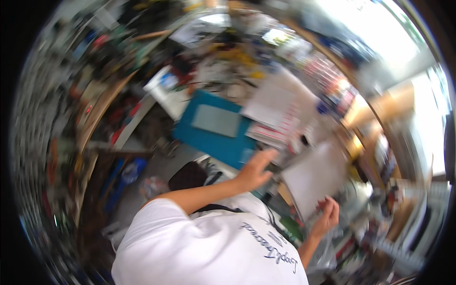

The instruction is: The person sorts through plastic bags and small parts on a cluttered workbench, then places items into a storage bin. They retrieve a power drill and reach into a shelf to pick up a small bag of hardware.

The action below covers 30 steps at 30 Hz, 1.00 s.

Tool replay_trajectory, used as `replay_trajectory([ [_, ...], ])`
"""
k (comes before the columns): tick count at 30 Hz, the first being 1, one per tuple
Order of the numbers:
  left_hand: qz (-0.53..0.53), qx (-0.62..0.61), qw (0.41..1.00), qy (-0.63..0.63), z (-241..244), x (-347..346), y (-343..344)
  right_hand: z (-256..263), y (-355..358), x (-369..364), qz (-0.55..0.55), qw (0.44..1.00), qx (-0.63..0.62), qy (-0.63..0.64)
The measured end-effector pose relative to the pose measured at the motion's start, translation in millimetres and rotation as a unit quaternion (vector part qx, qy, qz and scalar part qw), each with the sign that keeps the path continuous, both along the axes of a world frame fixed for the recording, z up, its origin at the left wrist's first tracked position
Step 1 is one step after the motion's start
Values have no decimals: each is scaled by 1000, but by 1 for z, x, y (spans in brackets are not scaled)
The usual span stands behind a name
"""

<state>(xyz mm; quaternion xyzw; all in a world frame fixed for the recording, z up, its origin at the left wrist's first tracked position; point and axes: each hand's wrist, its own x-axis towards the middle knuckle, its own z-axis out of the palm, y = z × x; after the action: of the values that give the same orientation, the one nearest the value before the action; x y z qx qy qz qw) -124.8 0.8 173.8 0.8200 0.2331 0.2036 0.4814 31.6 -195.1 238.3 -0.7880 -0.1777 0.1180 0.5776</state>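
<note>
My left hand [254,171] reaches across in front of my body, thumb apart from the fingers, with nothing seen in it. It is over the near right corner of a teal mat or board [210,151]; contact cannot be told. On that board lies a flat pale grey-green rectangular item [216,120]. A stack of white papers [269,103], one with red marks along its edge, overlaps the board's right side. Farther right, my right hand [328,213] is raised with loosely bent fingers and looks bare. Beside it lies a large pale sheet or panel [315,178].
Motion blur covers much of the view. Cluttered small items crowd the table's far side, with a white box or sheet [165,91] at its left. A clear plastic bag [322,251] is below my right hand. Wooden shelf edges [103,110] and a dark chair-like shape [187,176] stand left.
</note>
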Motion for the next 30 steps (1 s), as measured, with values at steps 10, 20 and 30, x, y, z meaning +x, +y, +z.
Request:
replay_trajectory([
  [10,86,6,996,12,4,-156,115,-1,185,-115,254,966,-52,-14],
  [20,326,-2,936,134,2,-340,185,12,358,-231,524,844,-84,-83],
  [30,336,-48,911,232,-10,-360,155,-4,365,-242,585,802,-101,-63],
])
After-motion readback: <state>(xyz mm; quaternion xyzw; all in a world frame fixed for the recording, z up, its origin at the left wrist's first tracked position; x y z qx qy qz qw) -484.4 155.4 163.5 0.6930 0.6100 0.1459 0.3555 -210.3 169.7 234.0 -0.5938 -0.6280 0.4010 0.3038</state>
